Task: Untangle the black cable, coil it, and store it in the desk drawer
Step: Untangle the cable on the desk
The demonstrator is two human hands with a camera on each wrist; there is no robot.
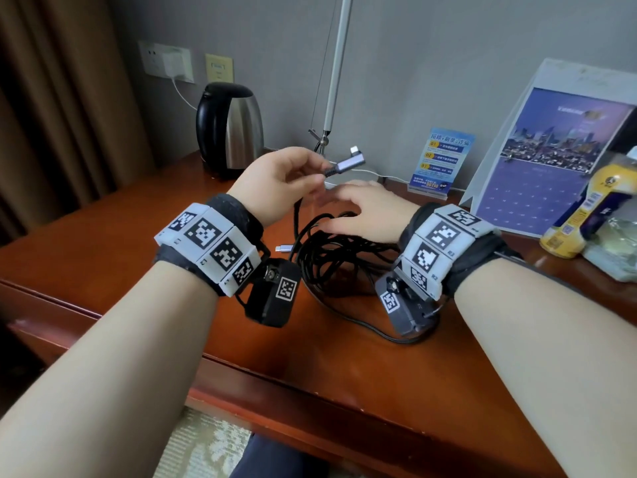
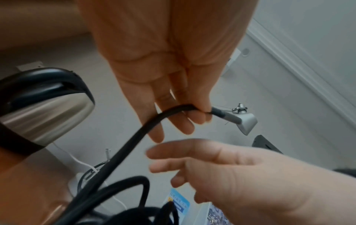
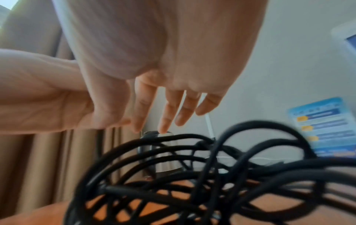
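A black braided cable (image 1: 339,251) lies in a tangled heap on the wooden desk (image 1: 138,243). My left hand (image 1: 286,181) is raised above the heap and pinches the cable just behind its grey angled plug (image 1: 350,162); in the left wrist view the cable (image 2: 134,138) runs down from the fingers (image 2: 198,112) to the heap, with the plug (image 2: 244,120) sticking out to the right. My right hand (image 1: 365,210) hovers over the heap with straight, spread fingers (image 3: 167,115) and holds nothing. The tangled loops (image 3: 192,175) fill the lower right wrist view. A second plug (image 1: 283,249) lies at the heap's left.
A black and steel kettle (image 1: 229,127) stands at the back left. A lamp base (image 1: 348,177) and pole sit behind the hands. A blue notice card (image 1: 439,160), a calendar (image 1: 548,160) and a yellow bottle (image 1: 586,208) stand at the right. The desk's front edge (image 1: 310,384) runs below.
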